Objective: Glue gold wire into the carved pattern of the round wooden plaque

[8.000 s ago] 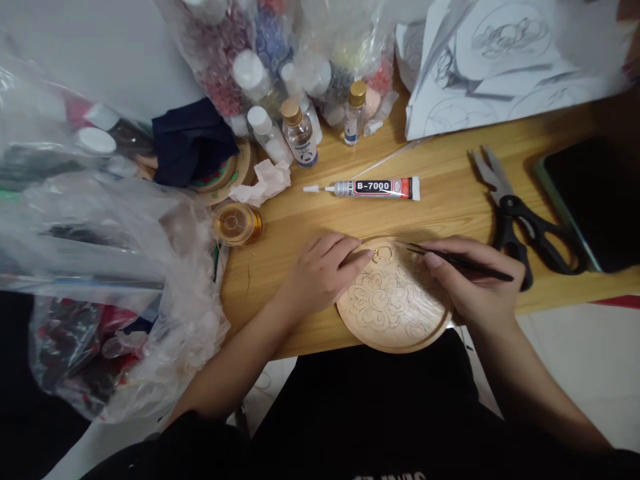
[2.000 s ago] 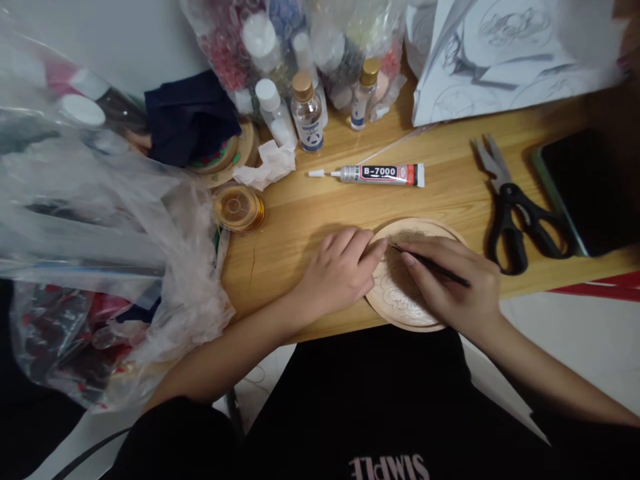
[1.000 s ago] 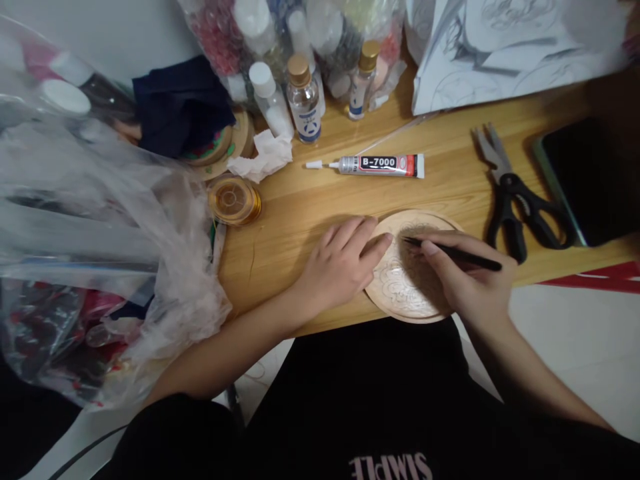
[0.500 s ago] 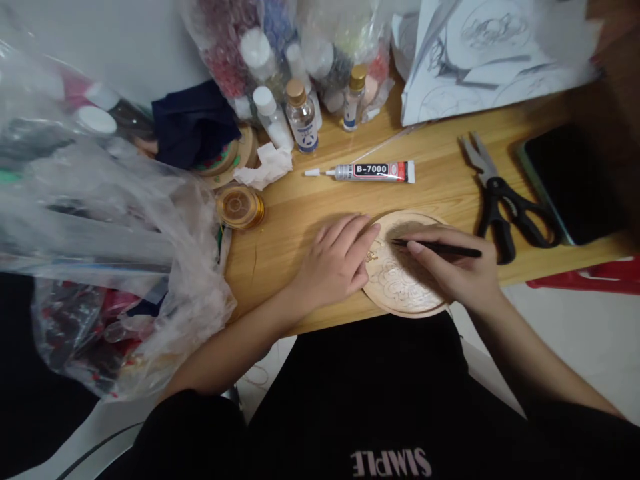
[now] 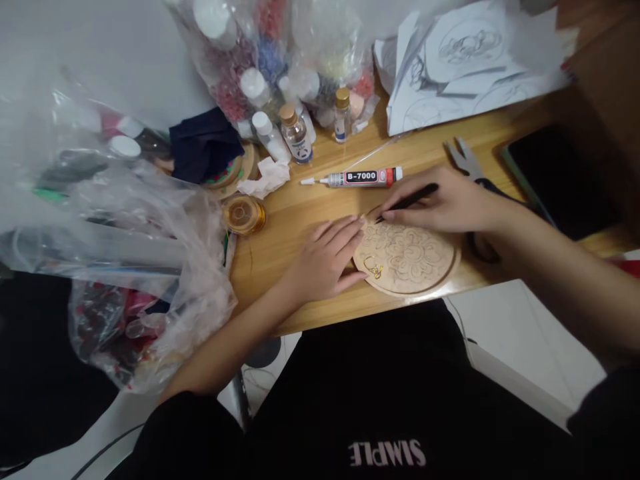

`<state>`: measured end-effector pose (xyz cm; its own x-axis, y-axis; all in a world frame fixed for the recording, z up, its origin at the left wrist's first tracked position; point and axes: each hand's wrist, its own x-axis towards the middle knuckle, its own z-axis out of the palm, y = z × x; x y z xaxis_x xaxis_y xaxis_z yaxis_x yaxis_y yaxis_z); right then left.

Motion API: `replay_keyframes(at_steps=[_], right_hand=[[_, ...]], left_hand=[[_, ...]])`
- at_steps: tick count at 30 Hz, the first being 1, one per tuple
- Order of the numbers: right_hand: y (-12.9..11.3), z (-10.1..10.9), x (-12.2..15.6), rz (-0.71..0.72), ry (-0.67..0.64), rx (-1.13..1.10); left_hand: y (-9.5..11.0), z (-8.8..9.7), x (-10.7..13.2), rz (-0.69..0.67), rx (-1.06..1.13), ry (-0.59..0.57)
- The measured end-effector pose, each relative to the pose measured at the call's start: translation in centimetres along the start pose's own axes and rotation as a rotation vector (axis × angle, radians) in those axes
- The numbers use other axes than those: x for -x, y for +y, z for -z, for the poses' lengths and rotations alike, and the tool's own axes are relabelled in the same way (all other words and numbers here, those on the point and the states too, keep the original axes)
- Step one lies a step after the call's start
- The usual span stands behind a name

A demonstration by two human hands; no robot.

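Note:
A round wooden board (image 5: 435,277) with a flower pattern drawn on it lies near the table's front edge. On its left part sits a small piece of curled gold wire (image 5: 375,268). My left hand (image 5: 327,260) rests flat with its fingers stretched, the fingertips and thumb at the board's left rim. In my right hand (image 5: 433,203) is a slim black tool that looks like tweezers (image 5: 413,202), pinched between thumb and fingers. Its pointed tip is at the upper left part of the board. Whether the tip grips anything is too small to tell.
Behind the board lies a B-7000 glue tube (image 5: 364,177). Small bottles (image 5: 299,137) and bags of coloured material stand at the back. A spool of gold wire (image 5: 243,215) is on the left, near plastic bags (image 5: 185,220). Black-handled pliers (image 5: 464,160) and a phone (image 5: 560,180) lie right.
My right hand has moved up over the board, bringing the tweezers' tip to its upper left. The board appears turned, and my left hand has slid off the gold wire, now uncovered.

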<state>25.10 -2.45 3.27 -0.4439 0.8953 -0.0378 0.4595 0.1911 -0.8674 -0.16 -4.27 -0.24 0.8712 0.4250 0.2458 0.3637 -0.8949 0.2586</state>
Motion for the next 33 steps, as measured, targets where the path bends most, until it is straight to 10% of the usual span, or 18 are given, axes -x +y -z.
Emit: replay_keyframes(at_steps=[11,33], right_hand=[[-0.7,-5.3,6.1,0.146,0.312,0.071],[-1.3,-6.7,5.6,0.088,0.324,0.051]], left_hand=[[-0.3,-0.2,0.4,-0.126,-0.052,0.209],[-0.1,0.1,0.4,-0.11,-0.007,0.134]])
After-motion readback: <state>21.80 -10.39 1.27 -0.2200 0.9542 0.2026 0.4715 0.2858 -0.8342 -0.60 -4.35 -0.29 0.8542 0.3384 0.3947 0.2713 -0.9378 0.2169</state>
